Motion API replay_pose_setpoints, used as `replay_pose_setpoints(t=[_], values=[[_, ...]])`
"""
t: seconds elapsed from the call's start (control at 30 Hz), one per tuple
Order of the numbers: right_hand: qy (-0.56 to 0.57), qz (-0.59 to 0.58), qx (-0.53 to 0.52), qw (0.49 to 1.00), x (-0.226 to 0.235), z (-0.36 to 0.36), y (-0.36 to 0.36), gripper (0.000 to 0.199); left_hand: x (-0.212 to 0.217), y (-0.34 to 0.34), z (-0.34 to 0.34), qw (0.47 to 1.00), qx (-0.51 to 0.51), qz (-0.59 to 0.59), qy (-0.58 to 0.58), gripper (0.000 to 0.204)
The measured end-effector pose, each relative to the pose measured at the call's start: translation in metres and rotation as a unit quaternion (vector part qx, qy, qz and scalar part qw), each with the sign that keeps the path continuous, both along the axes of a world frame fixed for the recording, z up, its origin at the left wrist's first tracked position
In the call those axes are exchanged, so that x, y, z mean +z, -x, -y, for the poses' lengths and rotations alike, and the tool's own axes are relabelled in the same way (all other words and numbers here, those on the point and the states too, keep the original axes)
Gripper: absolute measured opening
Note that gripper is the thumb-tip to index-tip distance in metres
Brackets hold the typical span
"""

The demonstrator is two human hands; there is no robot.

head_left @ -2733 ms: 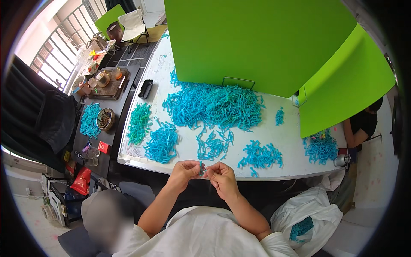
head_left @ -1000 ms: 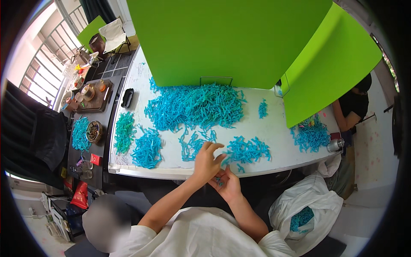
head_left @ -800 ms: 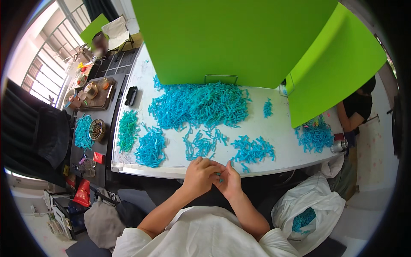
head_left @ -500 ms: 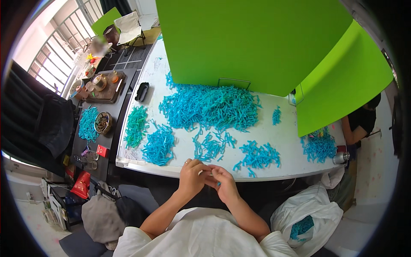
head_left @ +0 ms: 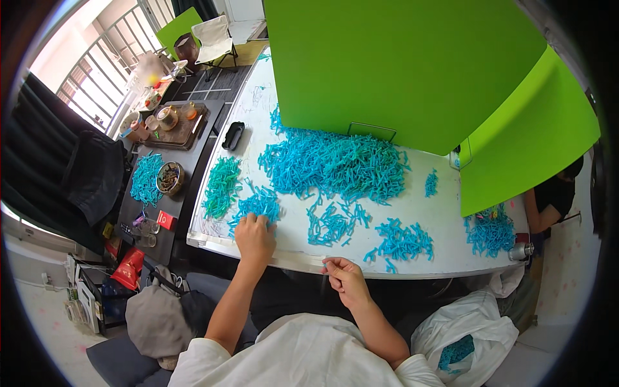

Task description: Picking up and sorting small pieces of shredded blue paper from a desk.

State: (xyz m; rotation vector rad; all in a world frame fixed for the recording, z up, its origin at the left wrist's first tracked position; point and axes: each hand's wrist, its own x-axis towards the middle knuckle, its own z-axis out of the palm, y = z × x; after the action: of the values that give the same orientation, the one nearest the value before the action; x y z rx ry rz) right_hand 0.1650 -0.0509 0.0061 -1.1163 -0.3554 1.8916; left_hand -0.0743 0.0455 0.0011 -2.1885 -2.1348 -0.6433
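My left hand [head_left: 256,240] reaches down onto a heap of small blue plastic pieces [head_left: 259,202] at the table's left front. Its bent fingers point into the heap, and their tips are hidden behind the back of the hand. Over the front edge of the white table [head_left: 296,222], my right hand [head_left: 346,282] is closed in a pinch of thumb and forefinger. Whatever sits at those fingertips is too small to name. Just beyond the right hand lies a looser scatter of blue pieces [head_left: 403,240], and another scatter [head_left: 332,222] spreads between the two hands.
A large blue-teal heap [head_left: 335,164] fills the middle before a green panel [head_left: 393,71]. Green pieces [head_left: 221,187] and a black case [head_left: 233,136] lie left. A white bag [head_left: 474,326] stands at right. One person's arm [head_left: 541,209] shows behind a second panel.
My hands, together at the table's front edge before, are now apart. The left has gone forward and left to the blue heap; the right stays near the edge, pinched. The view has shifted slightly.
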Motion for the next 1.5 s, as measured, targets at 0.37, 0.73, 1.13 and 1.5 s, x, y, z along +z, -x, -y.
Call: replay_pose_setpoints(t=[0.37, 0.73, 1.13, 1.5], values=[[0.025, -0.02, -0.007, 0.999, 0.006, 0.003, -0.006, 0.018, -0.018, -0.02, -0.026, 0.998, -0.03, 0.029, -0.036, 0.021], [-0.088, 0.054, -0.044, 0.994, 0.008, -0.012, 0.008, 0.012, 0.036, -0.048, 0.062, 0.895, -0.246, 0.315, 0.2, 0.019], [-0.063, -0.013, -0.02, 0.998, -0.001, 0.008, 0.012, 0.01, -0.004, -0.056, 0.076, 0.476, -0.01, 0.794, 0.377, 0.015], [-0.102, -0.011, -0.029, 0.994, 0.018, -0.001, 0.004, 0.005, 0.011, -0.058, 0.073, 0.597, -0.04, 0.724, 0.343, 0.016]])
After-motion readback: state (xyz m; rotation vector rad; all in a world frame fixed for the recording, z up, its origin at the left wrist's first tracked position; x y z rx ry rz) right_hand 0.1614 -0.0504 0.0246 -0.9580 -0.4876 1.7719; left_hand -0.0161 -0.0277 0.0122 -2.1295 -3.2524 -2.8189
